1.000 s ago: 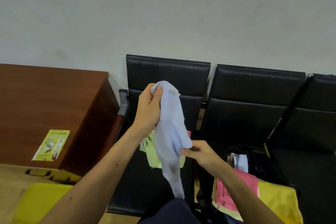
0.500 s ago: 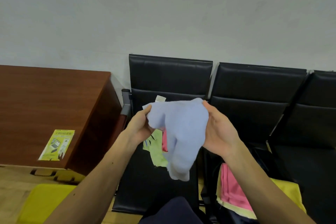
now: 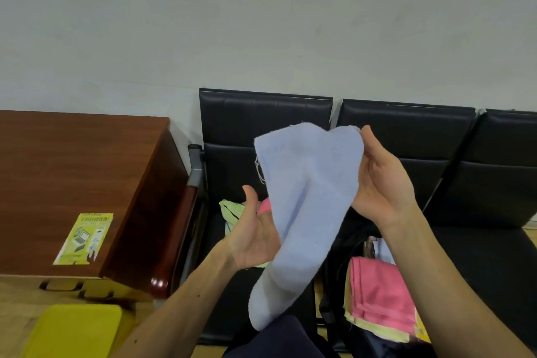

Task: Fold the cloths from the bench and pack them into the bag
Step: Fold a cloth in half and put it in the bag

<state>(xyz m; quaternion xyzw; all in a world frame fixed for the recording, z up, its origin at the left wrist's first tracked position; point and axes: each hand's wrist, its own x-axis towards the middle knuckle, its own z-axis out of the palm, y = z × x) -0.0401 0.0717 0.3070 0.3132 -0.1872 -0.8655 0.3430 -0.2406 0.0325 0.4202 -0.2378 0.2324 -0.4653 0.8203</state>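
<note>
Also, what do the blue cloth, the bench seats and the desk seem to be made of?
The blue cloth: probably soft terry or fleece; fuzzy matte surface, loose threads. The bench seats: black leather or imitation; smooth, dull sheen. The desk: reddish wood or veneer; glossy rounded corner.

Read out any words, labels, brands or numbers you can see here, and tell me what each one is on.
The yellow leaflet on the wooden desk: a printed heading and small print, all too blurred to read.
The blue cloth, the pink cloth and the black bench: no text visible.
</note>
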